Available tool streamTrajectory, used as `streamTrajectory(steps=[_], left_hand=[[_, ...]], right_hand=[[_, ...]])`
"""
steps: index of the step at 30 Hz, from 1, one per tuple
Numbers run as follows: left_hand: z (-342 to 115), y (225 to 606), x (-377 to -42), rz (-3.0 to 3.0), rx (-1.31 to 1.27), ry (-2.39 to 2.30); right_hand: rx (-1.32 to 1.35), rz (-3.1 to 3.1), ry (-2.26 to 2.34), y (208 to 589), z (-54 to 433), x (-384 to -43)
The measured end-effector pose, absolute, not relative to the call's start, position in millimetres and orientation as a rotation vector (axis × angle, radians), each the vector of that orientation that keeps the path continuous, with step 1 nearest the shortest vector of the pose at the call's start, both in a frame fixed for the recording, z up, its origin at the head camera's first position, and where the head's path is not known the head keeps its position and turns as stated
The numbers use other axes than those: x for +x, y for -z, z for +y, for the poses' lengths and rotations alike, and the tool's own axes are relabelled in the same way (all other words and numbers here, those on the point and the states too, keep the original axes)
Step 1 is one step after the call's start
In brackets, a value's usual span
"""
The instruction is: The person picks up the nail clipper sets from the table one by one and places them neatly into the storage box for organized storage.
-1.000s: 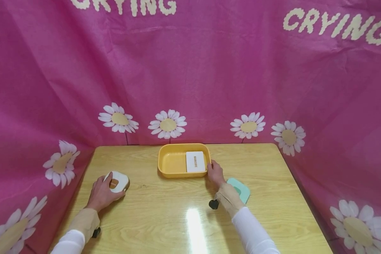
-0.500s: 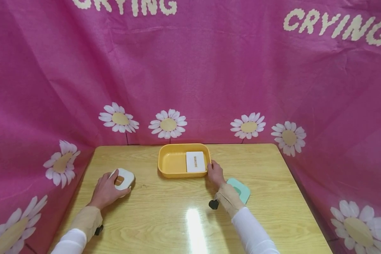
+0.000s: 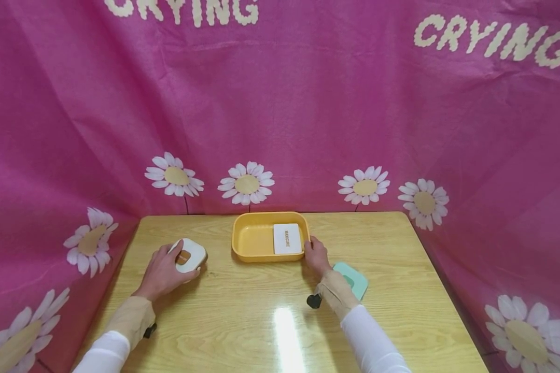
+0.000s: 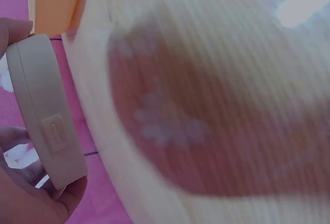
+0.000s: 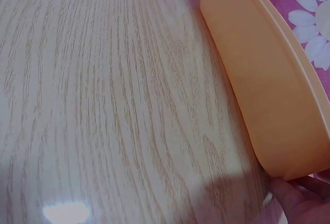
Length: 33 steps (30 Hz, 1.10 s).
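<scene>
My left hand (image 3: pixel 163 272) grips a white rounded-square case (image 3: pixel 196 255) by its sides, thumb and fingers on opposite edges. On its top is a brown patch; the left wrist view shows a small latch on the side of the case (image 4: pixel 54 134), which looks raised off the table. At the back of the table stands a yellow tray (image 3: pixel 254 257), with a white box (image 3: pixel 287 238) lettered "MANICURE" inside at its right. My right hand (image 3: pixel 317 255) holds the right end of the tray; in the right wrist view the thumb touches its lower corner, other fingers mostly hidden.
A mint-green rounded case (image 3: pixel 354 280) lies on the wooden table (image 3: pixel 242 311), partly covered by the right forearm. Behind the table and along both sides hangs a magenta curtain (image 3: pixel 298 114) with daisies.
My left hand has carried the white case right and toward the back, nearer the tray. The right hand and the yellow tray have stayed in place.
</scene>
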<state>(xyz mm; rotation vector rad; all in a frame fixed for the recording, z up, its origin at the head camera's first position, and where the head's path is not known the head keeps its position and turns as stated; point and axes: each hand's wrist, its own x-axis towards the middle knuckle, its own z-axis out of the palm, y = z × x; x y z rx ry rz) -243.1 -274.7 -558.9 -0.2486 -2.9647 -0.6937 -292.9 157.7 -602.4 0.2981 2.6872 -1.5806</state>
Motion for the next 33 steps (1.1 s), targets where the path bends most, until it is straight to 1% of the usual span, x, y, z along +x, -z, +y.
streamTrajectory(steps=[13, 33], left_hand=[[-251.4, 540.0, -254.0, -2.954, -0.343, 0.719], [-225.8, 528.8, -265.6, -2.978, -0.451, 0.762]], right_hand=[[0.275, 2.705, 1.597, 599.4, 154.9, -290.5], [0.300, 2.677, 1.585, 604.8, 157.4, -294.0]])
